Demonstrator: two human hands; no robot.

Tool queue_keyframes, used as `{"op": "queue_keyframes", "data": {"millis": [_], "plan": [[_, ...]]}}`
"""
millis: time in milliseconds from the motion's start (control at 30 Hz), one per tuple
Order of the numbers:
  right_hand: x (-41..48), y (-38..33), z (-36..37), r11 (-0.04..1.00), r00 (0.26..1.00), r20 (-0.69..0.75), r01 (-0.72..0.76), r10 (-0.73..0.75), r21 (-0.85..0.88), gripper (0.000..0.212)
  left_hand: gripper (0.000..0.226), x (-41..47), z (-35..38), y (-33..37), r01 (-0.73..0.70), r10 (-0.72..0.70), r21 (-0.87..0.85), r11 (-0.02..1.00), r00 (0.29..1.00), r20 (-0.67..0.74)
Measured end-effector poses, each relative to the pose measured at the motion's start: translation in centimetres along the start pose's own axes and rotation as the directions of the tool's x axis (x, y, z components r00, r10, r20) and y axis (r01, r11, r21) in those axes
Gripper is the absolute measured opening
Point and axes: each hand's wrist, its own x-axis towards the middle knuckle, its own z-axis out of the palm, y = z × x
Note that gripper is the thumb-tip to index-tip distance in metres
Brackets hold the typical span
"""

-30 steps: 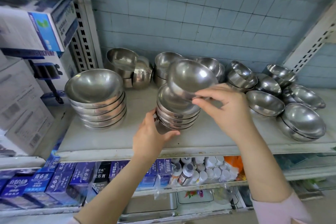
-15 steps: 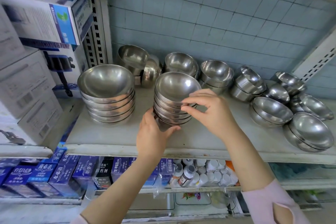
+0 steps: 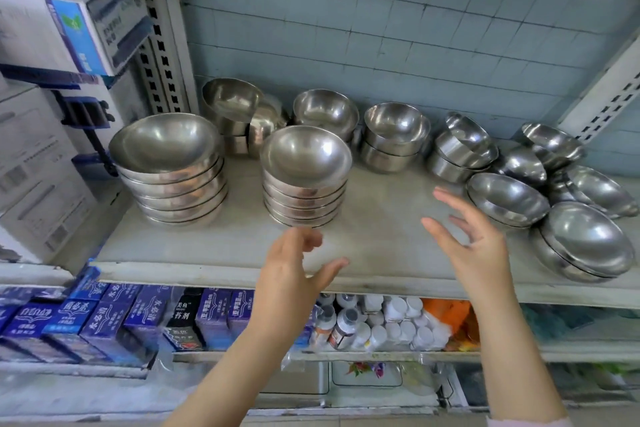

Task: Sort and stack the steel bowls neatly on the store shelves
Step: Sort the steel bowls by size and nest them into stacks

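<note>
Two bowl stacks [image 3: 304,180] nested; hands [image 3: 287,274] empty.

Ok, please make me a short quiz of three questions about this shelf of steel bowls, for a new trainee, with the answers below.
1. True or false: the left hand is holding a bowl.
2. Which stack stands nearest the boxes on the left? A) the wide stack B) the middle stack C) the loose bowls on the right
3. Fill in: the right hand is open and holds ____.

Key:
1. False; it is open, just in front of the middle stack.
2. A
3. nothing
</note>
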Motion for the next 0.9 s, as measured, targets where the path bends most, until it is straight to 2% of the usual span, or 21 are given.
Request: {"op": "queue_keyframes", "data": {"millis": [100, 233, 333, 500, 567, 633, 733, 800, 900], "plan": [[-0.9, 3.0, -4.6, 0.994, 0.989, -0.107, -0.106, 0.102, -0.037, 0.047, 0.059, 0.8, 4.8, 2.8, -0.057, 0.062, -0.045, 0.997, 0.99, 0.13], [-1.0, 6.7, -11.7, 0.989, 0.976, -0.212, -0.071, 0.042, -0.133, 0.049, 0.074, 2.8, 12.5, 6.5, -0.074, 0.085, -0.056, 0.996, 0.968, 0.235], [-0.5, 9.7, -16.3, 0.971, 0.963, -0.27, -0.084, 0.021, -0.224, 0.045, 0.095, 4.5, 18.1, 8.5, -0.01, 0.025, -0.053, 0.999, 0.958, 0.287], [0.6, 12.9, -20.5, 0.937, 0.98, -0.189, -0.128, 0.068, -0.325, 0.061, 0.117, 6.2, 24.7, 10.6, 0.089, -0.058, -0.072, 0.993, 0.934, 0.352], [0.9, 13.5, -21.6, 0.94, 0.986, -0.137, -0.134, 0.095, -0.314, 0.065, 0.122, 6.6, 26.4, 11.2, 0.131, -0.084, -0.116, 0.985, 0.936, 0.343], [1.0, 14.0, -22.4, 0.952, 0.992, -0.059, -0.127, 0.115, -0.279, 0.07, 0.12, 6.8, 27.5, 11.4, 0.128, -0.08, -0.138, 0.982, 0.948, 0.307], [1.1, 15.0, -23.0, 0.947, 0.997, 0.029, -0.058, 0.07, -0.316, 0.074, 0.109, 7.0, 27.9, 11.3, 0.151, -0.093, -0.187, 0.971, 0.954, 0.284], [1.2, 15.5, -23.0, 0.944, 0.998, 0.047, -0.032, 0.05, -0.328, 0.069, 0.104, 6.9, 27.5, 11.1, 0.149, -0.094, -0.191, 0.97, 0.959, 0.268], [1.6, 15.8, -22.9, 0.949, 0.999, 0.043, -0.002, 0.016, -0.314, 0.048, 0.099, 6.3, 25.9, 10.8, 0.157, -0.115, -0.162, 0.974, 0.964, 0.238]]}}
